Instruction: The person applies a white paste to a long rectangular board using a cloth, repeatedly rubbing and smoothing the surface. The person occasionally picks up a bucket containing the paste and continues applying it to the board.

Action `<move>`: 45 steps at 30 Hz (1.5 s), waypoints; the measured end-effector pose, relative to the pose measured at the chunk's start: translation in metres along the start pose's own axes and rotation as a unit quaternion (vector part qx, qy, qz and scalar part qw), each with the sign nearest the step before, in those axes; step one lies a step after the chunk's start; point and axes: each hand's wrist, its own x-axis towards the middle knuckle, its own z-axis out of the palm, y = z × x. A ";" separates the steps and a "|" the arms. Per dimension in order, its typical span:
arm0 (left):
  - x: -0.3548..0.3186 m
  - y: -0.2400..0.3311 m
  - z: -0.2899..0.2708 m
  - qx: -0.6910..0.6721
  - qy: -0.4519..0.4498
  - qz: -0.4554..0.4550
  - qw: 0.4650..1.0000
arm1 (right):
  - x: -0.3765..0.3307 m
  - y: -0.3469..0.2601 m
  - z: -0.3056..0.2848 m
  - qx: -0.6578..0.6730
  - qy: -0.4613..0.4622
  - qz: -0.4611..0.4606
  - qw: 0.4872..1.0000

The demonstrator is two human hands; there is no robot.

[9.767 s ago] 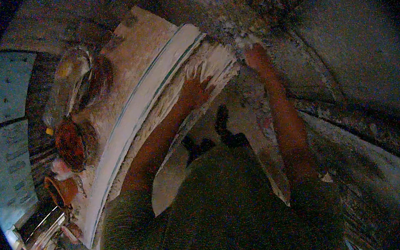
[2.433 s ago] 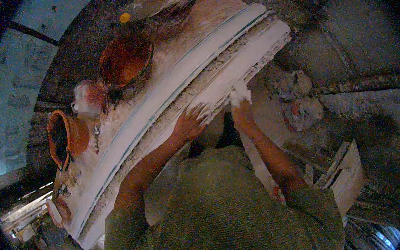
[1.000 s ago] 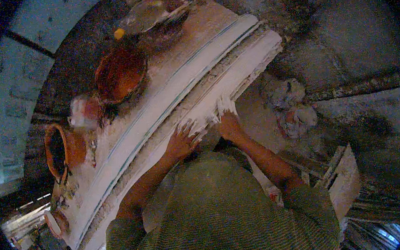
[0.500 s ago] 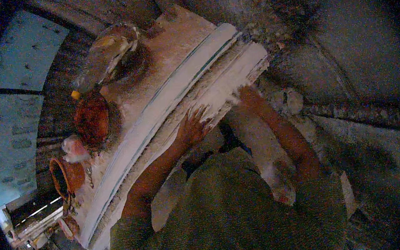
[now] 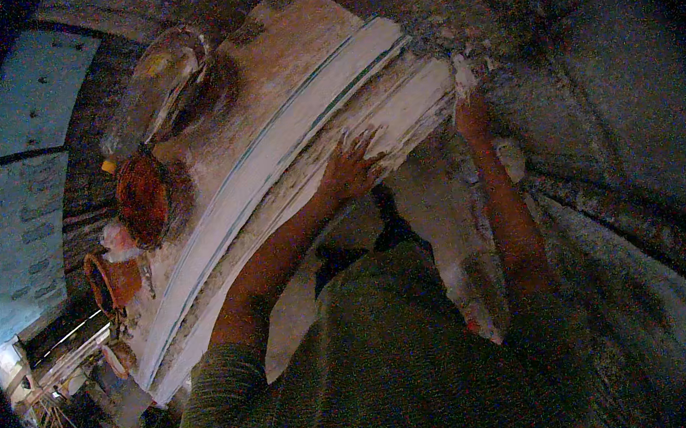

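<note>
A long curved white plaster moulding (image 5: 288, 153) lies along a plaster-caked workbench (image 5: 294, 45), running from lower left to upper right. My left hand (image 5: 350, 164) rests flat on its near edge, fingers spread. My right hand (image 5: 469, 111) is at the moulding's far right end, closed around a white plaster-coated piece (image 5: 462, 79); what that piece is cannot be made out. Both forearms reach up from my green-sleeved body at the bottom.
On the bench beyond the moulding stand a grey basin (image 5: 156, 75), an orange bowl (image 5: 142, 202) and an orange jug (image 5: 111, 279). A white slab (image 5: 452, 236) leans below the bench. Rough grey plaster-spattered floor (image 5: 621, 187) spreads to the right; clutter lies lower left.
My right hand has slid outward along the moulding to its right end. My left hand stays pressed on the near edge. The view has swung, shifting the bowls leftward.
</note>
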 end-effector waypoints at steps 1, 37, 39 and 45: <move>0.008 0.003 0.002 -0.005 0.007 0.000 1.000 | -0.002 0.000 0.000 -0.001 0.011 0.008 1.000; -0.221 0.052 -0.025 -0.064 0.090 -0.414 0.904 | -0.045 -0.059 -0.056 0.047 -0.068 -0.045 0.996; -0.227 0.055 -0.023 -0.061 0.105 -0.407 0.906 | -0.074 -0.090 -0.062 0.050 -0.092 -0.076 0.992; -0.230 0.050 -0.034 -0.132 0.120 -0.403 0.898 | -0.175 -0.193 -0.100 0.090 -0.183 -0.159 0.966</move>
